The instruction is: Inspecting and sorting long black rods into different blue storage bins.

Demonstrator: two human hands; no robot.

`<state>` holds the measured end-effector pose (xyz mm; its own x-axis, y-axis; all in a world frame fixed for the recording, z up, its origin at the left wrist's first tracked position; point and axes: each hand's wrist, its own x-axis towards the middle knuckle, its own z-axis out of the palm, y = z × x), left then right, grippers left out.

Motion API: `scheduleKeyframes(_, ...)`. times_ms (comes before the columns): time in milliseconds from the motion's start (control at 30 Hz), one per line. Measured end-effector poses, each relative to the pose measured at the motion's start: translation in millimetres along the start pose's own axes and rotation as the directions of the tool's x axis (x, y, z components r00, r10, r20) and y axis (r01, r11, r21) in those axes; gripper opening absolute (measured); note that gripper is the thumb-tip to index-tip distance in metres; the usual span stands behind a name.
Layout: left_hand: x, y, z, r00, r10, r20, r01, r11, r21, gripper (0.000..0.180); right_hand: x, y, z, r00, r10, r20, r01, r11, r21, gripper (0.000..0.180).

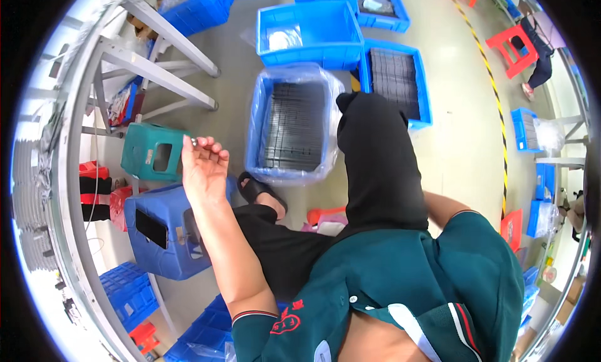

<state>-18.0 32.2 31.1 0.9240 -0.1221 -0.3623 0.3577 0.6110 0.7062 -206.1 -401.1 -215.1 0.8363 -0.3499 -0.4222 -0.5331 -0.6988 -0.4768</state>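
My left hand (206,168) is raised palm up beside a teal plastic stool (134,150). Its thumb and forefinger pinch a small shiny piece (194,142), metallic in look and too small to name; the other fingers are loosely curled. Of my right arm only the forearm (443,207) shows, because my thigh hides the hand. Ahead of me stands a blue crate (253,133) lined with a clear plastic bag (335,90). Rows of thin black parts (294,127) fill it, apart from both hands.
A second blue crate (424,105) with dark parts sits beyond my knee, next to a larger blue bin (310,54). On the left are a blue stool (169,262) with a dark phone-shaped slab (152,229) on it and grey table legs (163,74). A person (537,46) is by a red stool (514,52).
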Motion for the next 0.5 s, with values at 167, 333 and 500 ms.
scheduleKeyframes(167, 19, -6, 11, 0.998, -0.017, 0.063, 0.01, 0.994, 0.11, 0.031, -37, 27, 92, 0.978, 0.055, 0.202, -0.072, 0.994, 0.081, 0.044)
scheduleKeyframes(333, 49, -42, -1, 0.98, -0.185, -0.07, 0.188, 0.982, 0.033, 0.032, -14, 46, 132, 0.932, 0.102, 0.347, -0.14, 0.987, 0.085, 0.042)
scheduleKeyframes(500, 83, -59, 1, 0.952, -0.306, -0.019, 0.304, 0.951, -0.052, 0.033, 42, 67, 153, 0.881, 0.126, 0.456, -0.17, 0.984, 0.057, 0.041)
